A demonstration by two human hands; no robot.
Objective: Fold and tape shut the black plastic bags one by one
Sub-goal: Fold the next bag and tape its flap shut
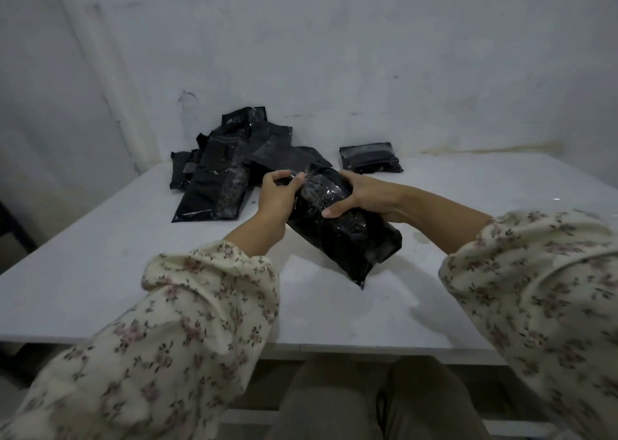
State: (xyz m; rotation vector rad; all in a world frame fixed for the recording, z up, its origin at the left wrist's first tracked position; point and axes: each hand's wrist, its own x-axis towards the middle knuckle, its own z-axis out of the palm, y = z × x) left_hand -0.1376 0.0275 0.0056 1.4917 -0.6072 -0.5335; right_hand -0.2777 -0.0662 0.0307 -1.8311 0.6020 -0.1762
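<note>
A bulging, glossy black plastic bag is lying slantwise between both hands over the middle of the white rectangular table, its near corner pointing down at the tabletop; whether it is touching there is unclear. The left hand is pinching the bag's far end with curled fingers. The right hand is gripping the bag from the other side, fingers wrapping over the top and thumb pressing its near face. Both arms are wearing cream floral fabric sleeves. Behind, a loose heap of flat black plastic bags is lying against the pale wall, and one folded black packet is sitting apart to its right.
</note>
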